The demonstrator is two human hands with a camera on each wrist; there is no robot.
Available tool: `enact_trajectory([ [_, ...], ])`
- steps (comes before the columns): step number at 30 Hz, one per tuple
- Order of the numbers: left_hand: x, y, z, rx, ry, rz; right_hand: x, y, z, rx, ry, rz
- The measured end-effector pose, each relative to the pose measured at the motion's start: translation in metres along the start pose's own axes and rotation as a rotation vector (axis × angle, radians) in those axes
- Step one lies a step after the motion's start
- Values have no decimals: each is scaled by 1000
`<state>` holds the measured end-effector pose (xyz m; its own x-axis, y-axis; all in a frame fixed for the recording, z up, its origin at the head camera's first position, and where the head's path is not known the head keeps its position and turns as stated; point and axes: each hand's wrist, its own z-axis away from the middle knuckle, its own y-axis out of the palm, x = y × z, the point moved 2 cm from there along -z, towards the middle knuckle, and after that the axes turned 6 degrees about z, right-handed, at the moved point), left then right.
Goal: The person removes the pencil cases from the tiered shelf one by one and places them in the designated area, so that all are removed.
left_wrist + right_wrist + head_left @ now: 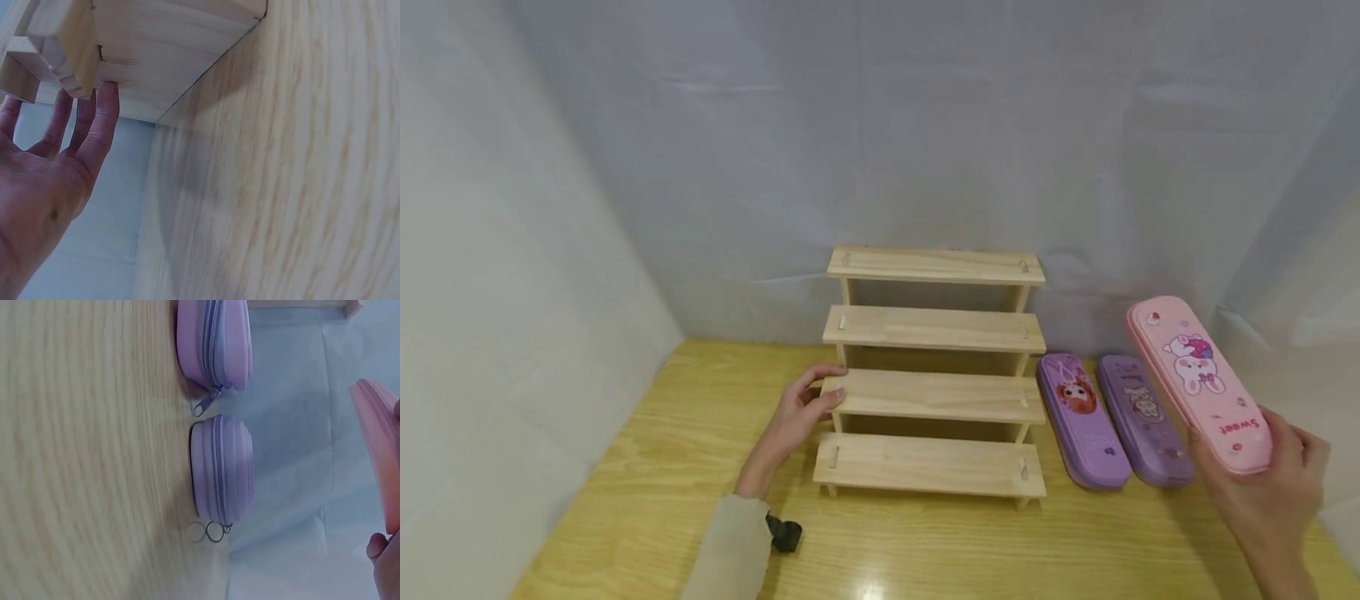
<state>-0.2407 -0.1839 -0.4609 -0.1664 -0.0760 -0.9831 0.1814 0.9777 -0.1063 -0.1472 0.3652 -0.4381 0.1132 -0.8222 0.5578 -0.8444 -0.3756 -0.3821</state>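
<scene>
A pink pencil case (1202,379) with a rabbit picture and the word "Sweet" is held up by its near end in my right hand (1273,483). In the right wrist view, only part of the pink case (378,450) shows at the right edge. My left hand (797,417) grips the left end of a shelf board on a four-step wooden display stand (928,396), thumb at the board's front. Seen from the left wrist, the fingers (103,128) reach up against the wood.
Right of the stand, two zippered pencil cases lie side by side: a bright purple case (1086,433) and a darker purple case (1142,421). The wood-grain table (700,467) is bordered by pale cloth (925,125) at the back and sides.
</scene>
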Motion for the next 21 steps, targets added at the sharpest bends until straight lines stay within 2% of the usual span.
enact_trajectory([
  [12,2,0,0,-5,-3,14,-14,-10,4,38,148,194],
  [21,2,0,-1,-16,-7,5,-20,-13,6,206,245,306],
])
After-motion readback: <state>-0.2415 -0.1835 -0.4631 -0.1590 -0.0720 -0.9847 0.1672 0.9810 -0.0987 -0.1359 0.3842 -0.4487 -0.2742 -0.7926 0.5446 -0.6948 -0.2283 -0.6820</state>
